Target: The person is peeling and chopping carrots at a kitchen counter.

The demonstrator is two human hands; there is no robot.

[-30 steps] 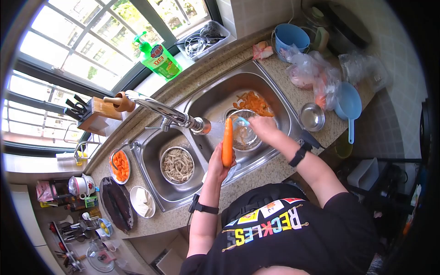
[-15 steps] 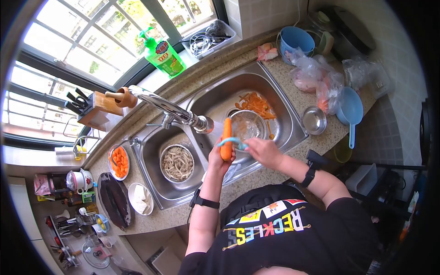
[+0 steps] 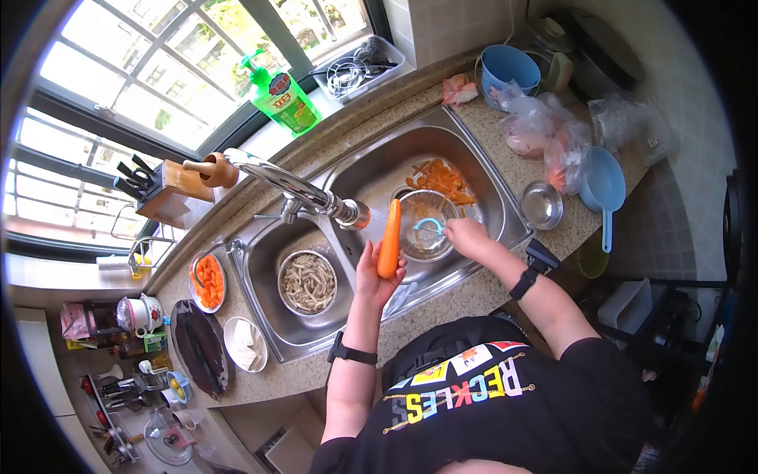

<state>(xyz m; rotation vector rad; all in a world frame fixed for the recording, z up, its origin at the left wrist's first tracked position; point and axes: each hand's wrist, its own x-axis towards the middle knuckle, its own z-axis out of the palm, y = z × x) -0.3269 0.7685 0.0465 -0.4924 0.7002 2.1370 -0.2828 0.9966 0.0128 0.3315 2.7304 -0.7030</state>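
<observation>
My left hand [image 3: 377, 274] holds a peeled-looking orange carrot [image 3: 390, 241] upright over the near rim of the right sink basin [image 3: 355, 178]. To its right, my right hand [image 3: 469, 238] grips a light blue peeler [image 3: 429, 226], apart from the carrot and above a clear bowl [image 3: 427, 249] in the basin. Orange peelings [image 3: 444, 182] lie beyond the bowl on the basin floor. Water appears to run from the faucet [image 3: 339, 208] just left of the carrot.
The left basin holds a bowl of pale strips [image 3: 308, 282]. Left on the counter stand a bowl of carrot chunks [image 3: 208, 283], a dark oblong board [image 3: 197, 347] and a bowl of white pieces [image 3: 245, 344]. At right are a metal bowl [image 3: 542, 207] and a blue ladle [image 3: 602, 182].
The peeler has moved off the carrot to the right, along with my right hand. My left hand still holds the carrot in nearly the same place.
</observation>
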